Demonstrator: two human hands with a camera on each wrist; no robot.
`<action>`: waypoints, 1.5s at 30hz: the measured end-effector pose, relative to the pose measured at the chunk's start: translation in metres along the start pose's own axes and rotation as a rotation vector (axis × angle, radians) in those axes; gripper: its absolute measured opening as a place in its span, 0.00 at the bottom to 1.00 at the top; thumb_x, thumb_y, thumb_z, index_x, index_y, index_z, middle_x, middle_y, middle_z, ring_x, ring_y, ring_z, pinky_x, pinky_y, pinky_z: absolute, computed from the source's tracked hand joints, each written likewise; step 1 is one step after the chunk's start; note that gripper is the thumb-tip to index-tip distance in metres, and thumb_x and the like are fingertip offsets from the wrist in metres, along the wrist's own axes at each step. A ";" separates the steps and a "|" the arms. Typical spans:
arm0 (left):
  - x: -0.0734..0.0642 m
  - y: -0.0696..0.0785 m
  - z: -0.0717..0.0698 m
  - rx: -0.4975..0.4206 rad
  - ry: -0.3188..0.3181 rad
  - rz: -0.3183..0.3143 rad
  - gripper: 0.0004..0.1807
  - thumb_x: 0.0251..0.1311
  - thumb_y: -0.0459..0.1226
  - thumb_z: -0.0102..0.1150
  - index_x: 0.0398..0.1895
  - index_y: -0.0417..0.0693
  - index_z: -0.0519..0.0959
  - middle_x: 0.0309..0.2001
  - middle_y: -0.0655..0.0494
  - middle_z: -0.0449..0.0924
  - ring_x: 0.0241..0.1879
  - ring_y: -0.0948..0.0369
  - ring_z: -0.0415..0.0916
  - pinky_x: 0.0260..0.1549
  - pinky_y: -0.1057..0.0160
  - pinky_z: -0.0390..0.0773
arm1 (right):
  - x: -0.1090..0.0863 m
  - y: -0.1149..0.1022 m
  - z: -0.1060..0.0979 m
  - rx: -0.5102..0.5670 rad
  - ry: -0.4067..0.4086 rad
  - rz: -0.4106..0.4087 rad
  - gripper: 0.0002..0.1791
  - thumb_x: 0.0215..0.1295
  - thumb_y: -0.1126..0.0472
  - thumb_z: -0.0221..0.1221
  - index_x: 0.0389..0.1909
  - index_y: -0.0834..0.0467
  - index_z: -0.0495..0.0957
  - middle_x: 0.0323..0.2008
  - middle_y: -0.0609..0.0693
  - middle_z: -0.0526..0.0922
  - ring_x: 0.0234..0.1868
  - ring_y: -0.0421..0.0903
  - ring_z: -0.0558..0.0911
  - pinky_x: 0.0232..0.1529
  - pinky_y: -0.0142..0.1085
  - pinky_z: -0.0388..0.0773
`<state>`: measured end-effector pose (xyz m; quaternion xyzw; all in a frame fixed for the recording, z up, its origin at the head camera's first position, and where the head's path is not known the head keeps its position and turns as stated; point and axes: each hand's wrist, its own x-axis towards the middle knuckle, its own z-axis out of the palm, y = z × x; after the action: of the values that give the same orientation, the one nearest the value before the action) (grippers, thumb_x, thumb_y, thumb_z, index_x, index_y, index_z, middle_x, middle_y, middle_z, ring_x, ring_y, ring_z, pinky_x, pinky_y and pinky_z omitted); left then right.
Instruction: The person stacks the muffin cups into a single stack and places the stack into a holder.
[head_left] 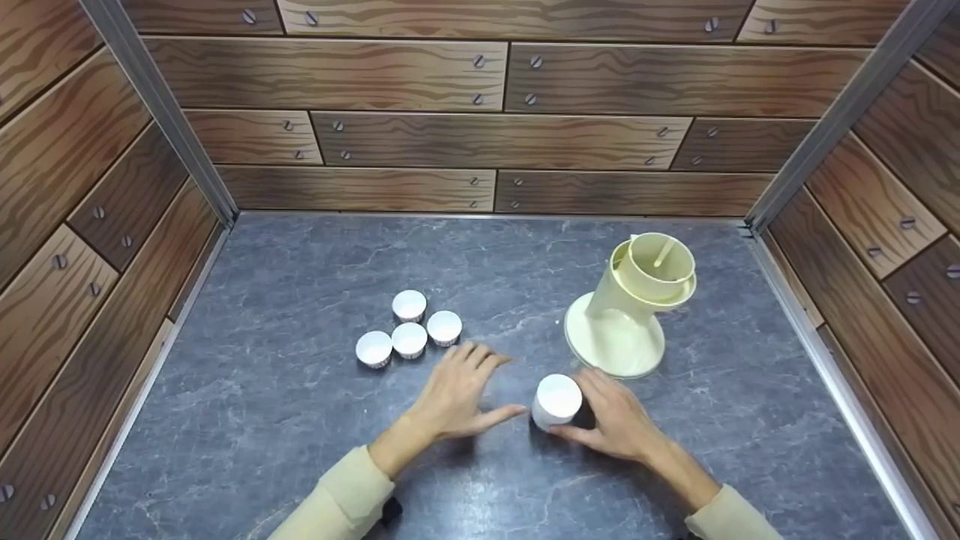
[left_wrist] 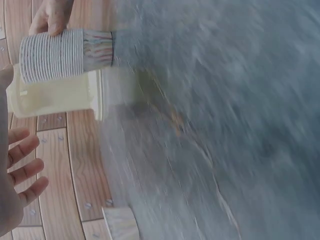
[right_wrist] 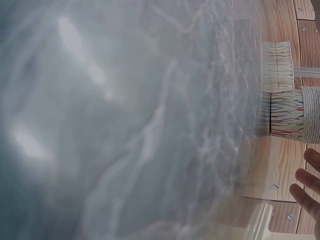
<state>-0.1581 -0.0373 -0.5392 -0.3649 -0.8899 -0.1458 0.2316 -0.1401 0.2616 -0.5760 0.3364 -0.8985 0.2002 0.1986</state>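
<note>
A tall stack of white paper cups point(head_left: 557, 401) with coloured streaks on the sides stands upside down on the grey table. My right hand point(head_left: 616, 416) is around its right side, thumb in front and fingers behind. In the right wrist view, the spread fingers point(right_wrist: 306, 192) appear slightly apart from the stack point(right_wrist: 287, 115). Left of the stack, my left hand point(head_left: 459, 394) hovers with fingers extended and thumb pointing towards the cups, holding nothing. In the left wrist view, its fingers point(left_wrist: 27, 170) are spread. Beyond it, several single white cups point(head_left: 409, 340) stand close together.
A pale yellow plastic stand point(head_left: 619, 341), with a round base and a slanted tube holding an inner cup point(head_left: 660, 259), is behind my right hand. Wood-patterned walls point(head_left: 495, 139) border the table point(head_left: 247, 420) at the back and both sides.
</note>
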 end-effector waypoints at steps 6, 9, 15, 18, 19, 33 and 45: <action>-0.010 -0.015 -0.008 0.048 0.031 -0.015 0.40 0.58 0.70 0.64 0.60 0.50 0.81 0.49 0.57 0.83 0.48 0.58 0.78 0.52 0.58 0.79 | 0.000 0.001 -0.001 -0.008 -0.011 0.008 0.39 0.54 0.30 0.73 0.54 0.55 0.80 0.42 0.47 0.83 0.43 0.42 0.82 0.44 0.40 0.83; -0.016 -0.021 -0.011 0.063 0.031 -0.030 0.40 0.56 0.69 0.67 0.60 0.49 0.81 0.48 0.57 0.83 0.48 0.58 0.77 0.51 0.58 0.80 | 0.000 0.001 0.000 -0.005 -0.015 0.012 0.38 0.54 0.30 0.73 0.54 0.55 0.80 0.42 0.46 0.83 0.43 0.42 0.82 0.44 0.40 0.83; -0.027 -0.035 -0.022 0.116 -0.019 -0.072 0.42 0.57 0.70 0.64 0.63 0.50 0.80 0.49 0.56 0.83 0.48 0.57 0.77 0.50 0.57 0.79 | 0.000 0.002 0.000 -0.002 -0.013 0.008 0.38 0.54 0.31 0.74 0.53 0.55 0.80 0.43 0.47 0.83 0.45 0.43 0.82 0.45 0.41 0.83; -0.032 -0.043 -0.026 0.126 -0.038 -0.088 0.43 0.57 0.70 0.64 0.64 0.50 0.79 0.50 0.55 0.82 0.49 0.56 0.77 0.51 0.55 0.78 | 0.000 0.001 0.000 -0.005 -0.013 0.009 0.38 0.54 0.31 0.74 0.53 0.56 0.80 0.43 0.47 0.84 0.45 0.43 0.82 0.45 0.41 0.83; -0.034 -0.045 -0.027 0.128 -0.042 -0.094 0.43 0.57 0.70 0.65 0.64 0.50 0.79 0.51 0.55 0.82 0.49 0.55 0.77 0.51 0.55 0.78 | 0.000 0.001 0.000 -0.006 -0.013 0.008 0.38 0.54 0.31 0.74 0.53 0.56 0.80 0.43 0.47 0.84 0.45 0.43 0.82 0.45 0.41 0.83; -0.056 -0.078 -0.045 0.169 -0.064 -0.163 0.45 0.57 0.70 0.65 0.65 0.46 0.78 0.53 0.50 0.82 0.52 0.51 0.77 0.54 0.49 0.77 | 0.000 0.001 -0.001 -0.007 -0.018 0.010 0.38 0.53 0.32 0.75 0.53 0.55 0.79 0.41 0.46 0.82 0.42 0.42 0.81 0.43 0.40 0.82; -0.068 -0.105 -0.056 0.178 -0.072 -0.206 0.46 0.56 0.68 0.67 0.66 0.42 0.77 0.52 0.46 0.82 0.54 0.48 0.77 0.56 0.47 0.77 | 0.000 0.001 -0.001 0.001 -0.008 -0.004 0.38 0.54 0.31 0.74 0.53 0.56 0.80 0.41 0.47 0.82 0.43 0.42 0.81 0.44 0.41 0.82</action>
<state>-0.1738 -0.1733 -0.5367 -0.2546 -0.9398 -0.0759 0.2148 -0.1409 0.2631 -0.5754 0.3391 -0.8985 0.1991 0.1950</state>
